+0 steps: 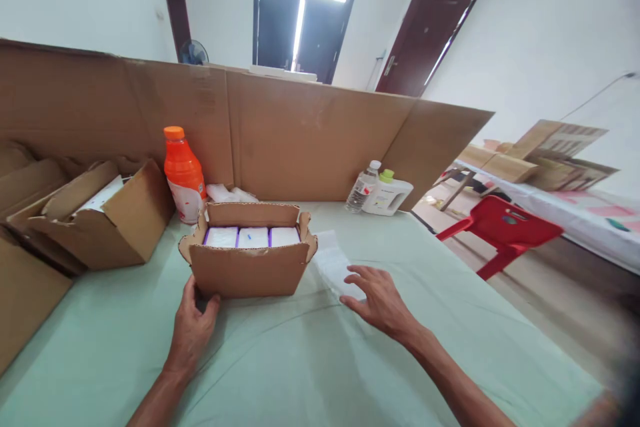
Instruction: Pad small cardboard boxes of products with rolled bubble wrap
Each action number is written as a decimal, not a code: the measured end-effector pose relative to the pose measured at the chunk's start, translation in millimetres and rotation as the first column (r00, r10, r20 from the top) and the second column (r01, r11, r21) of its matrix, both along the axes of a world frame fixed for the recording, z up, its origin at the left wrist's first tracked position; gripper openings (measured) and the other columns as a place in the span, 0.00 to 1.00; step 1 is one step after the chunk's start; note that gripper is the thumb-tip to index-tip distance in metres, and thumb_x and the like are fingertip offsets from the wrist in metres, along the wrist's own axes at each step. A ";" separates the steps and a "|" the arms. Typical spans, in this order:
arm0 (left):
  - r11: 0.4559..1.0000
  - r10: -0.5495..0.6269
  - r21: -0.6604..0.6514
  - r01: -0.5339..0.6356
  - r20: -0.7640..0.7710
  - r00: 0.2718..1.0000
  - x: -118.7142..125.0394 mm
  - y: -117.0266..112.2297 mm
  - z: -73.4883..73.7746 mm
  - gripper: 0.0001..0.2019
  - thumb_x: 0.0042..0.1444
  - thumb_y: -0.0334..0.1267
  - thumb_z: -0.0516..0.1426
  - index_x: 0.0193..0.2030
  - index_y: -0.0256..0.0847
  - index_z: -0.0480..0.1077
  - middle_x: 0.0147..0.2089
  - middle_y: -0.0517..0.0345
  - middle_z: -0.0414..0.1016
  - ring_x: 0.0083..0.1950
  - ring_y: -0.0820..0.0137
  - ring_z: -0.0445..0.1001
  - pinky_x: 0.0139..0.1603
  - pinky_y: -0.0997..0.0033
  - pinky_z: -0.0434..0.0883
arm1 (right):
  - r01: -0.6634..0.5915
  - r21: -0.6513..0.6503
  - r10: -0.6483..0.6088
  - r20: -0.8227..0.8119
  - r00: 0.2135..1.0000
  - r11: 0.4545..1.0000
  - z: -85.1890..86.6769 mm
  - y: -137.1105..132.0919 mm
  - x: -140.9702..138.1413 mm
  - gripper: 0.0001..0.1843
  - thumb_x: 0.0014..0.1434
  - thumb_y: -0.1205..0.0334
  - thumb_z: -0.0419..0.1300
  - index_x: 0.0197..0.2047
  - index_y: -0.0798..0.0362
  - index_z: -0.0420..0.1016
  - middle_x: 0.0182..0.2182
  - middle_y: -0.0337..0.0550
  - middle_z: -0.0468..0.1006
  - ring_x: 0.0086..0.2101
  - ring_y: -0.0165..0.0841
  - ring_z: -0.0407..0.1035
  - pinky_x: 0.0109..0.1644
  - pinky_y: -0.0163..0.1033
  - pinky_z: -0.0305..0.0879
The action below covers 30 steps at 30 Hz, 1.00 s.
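An open cardboard box (247, 271) stands upright on the table, holding three white packs (254, 237) with purple edges side by side. At its lower left corner is my left hand (193, 327), the thumb by the front wall and the fingers round the side. My right hand (377, 297) hovers to the right of the box, touching nothing I can see, fingers apart and bent. Beneath and beyond its fingertips lies a thin white sheet (333, 257), partly behind the box.
More open cardboard boxes (107, 233) crowd the left side. Behind stand an orange bottle (183, 170), crumpled white wrapping (230, 193), a clear plastic bottle (361, 190) and a white jug (390, 195). A cardboard wall (310, 140) closes the back. A red chair (510, 227) is to the right.
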<state>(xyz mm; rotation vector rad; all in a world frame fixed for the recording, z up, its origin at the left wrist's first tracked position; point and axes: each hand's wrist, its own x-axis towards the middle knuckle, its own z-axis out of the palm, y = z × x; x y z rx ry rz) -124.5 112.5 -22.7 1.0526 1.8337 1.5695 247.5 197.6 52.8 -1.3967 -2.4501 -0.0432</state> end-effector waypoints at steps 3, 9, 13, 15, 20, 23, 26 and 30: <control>1.000 0.012 0.004 -0.012 -0.023 1.000 0.8 -6.2 3.2 0.34 0.55 0.48 0.57 0.68 0.43 0.58 0.64 0.45 0.68 0.61 0.55 0.71 0.57 0.57 0.70 | -0.046 -0.110 0.019 -0.232 0.973 0.993 -1.7 -23.0 -12.5 0.19 0.61 0.48 0.61 0.50 0.48 0.78 0.54 0.51 0.79 0.54 0.46 0.72 0.58 0.54 0.65; 1.000 -0.005 -0.010 0.005 0.049 0.999 -1.4 -6.1 12.8 0.38 0.51 0.47 0.60 0.69 0.42 0.57 0.60 0.42 0.71 0.53 0.55 0.76 0.55 0.51 0.73 | -0.193 -0.351 -0.026 -0.532 0.846 0.916 -6.9 -17.2 -101.6 0.32 0.57 0.62 0.60 0.65 0.51 0.65 0.58 0.52 0.75 0.52 0.44 0.74 0.49 0.47 0.74; 1.000 -0.029 -0.001 0.029 0.065 0.997 -7.0 -2.0 18.5 0.39 0.51 0.47 0.60 0.69 0.40 0.55 0.62 0.40 0.69 0.60 0.55 0.73 0.59 0.53 0.72 | -0.194 -0.321 0.007 -0.501 0.865 0.927 -12.2 -17.1 -110.6 0.33 0.57 0.65 0.59 0.66 0.50 0.64 0.59 0.50 0.75 0.55 0.42 0.72 0.51 0.46 0.73; 0.999 -0.039 -0.030 0.040 0.056 0.998 -10.1 -9.9 15.4 0.42 0.50 0.47 0.61 0.70 0.40 0.52 0.65 0.39 0.67 0.64 0.53 0.70 0.63 0.50 0.69 | -0.162 -0.299 0.013 -0.444 0.896 0.940 -14.9 -21.6 -86.3 0.30 0.57 0.64 0.60 0.63 0.50 0.68 0.62 0.51 0.71 0.61 0.43 0.67 0.61 0.51 0.66; 0.991 -0.059 -0.115 0.065 0.057 0.997 2.8 -57.2 -7.2 0.46 0.48 0.51 0.62 0.71 0.37 0.52 0.65 0.34 0.66 0.66 0.46 0.68 0.66 0.41 0.64 | -0.014 -0.257 -0.055 -0.260 0.964 0.966 -25.9 -26.1 -14.3 0.28 0.52 0.68 0.60 0.58 0.52 0.74 0.61 0.56 0.72 0.62 0.50 0.64 0.64 0.61 0.57; 0.989 -0.080 -0.118 0.085 0.050 0.996 24.5 -83.2 -15.7 0.40 0.52 0.50 0.60 0.70 0.40 0.55 0.65 0.36 0.67 0.66 0.47 0.68 0.64 0.40 0.66 | 0.046 -0.229 -0.095 -0.209 0.973 0.972 -35.6 -21.1 -1.7 0.21 0.55 0.70 0.55 0.51 0.53 0.78 0.58 0.57 0.75 0.60 0.51 0.66 0.62 0.61 0.59; 0.977 -0.163 -0.134 0.163 0.008 0.987 40.4 -102.2 -10.9 0.32 0.53 0.49 0.58 0.64 0.42 0.64 0.62 0.40 0.71 0.63 0.48 0.71 0.60 0.43 0.69 | 0.019 -0.236 -0.072 -0.217 0.973 0.972 -35.4 -26.3 0.6 0.20 0.57 0.72 0.50 0.45 0.53 0.80 0.52 0.54 0.80 0.56 0.48 0.70 0.61 0.59 0.61; 0.934 -0.326 -0.176 0.312 -0.059 0.943 46.5 -129.7 12.0 0.26 0.53 0.47 0.57 0.59 0.43 0.70 0.58 0.44 0.74 0.58 0.52 0.74 0.58 0.47 0.71 | -0.176 -0.390 0.049 -0.314 0.948 0.904 -10.7 -68.8 19.2 0.16 0.61 0.63 0.52 0.45 0.49 0.80 0.49 0.49 0.82 0.51 0.43 0.75 0.57 0.51 0.68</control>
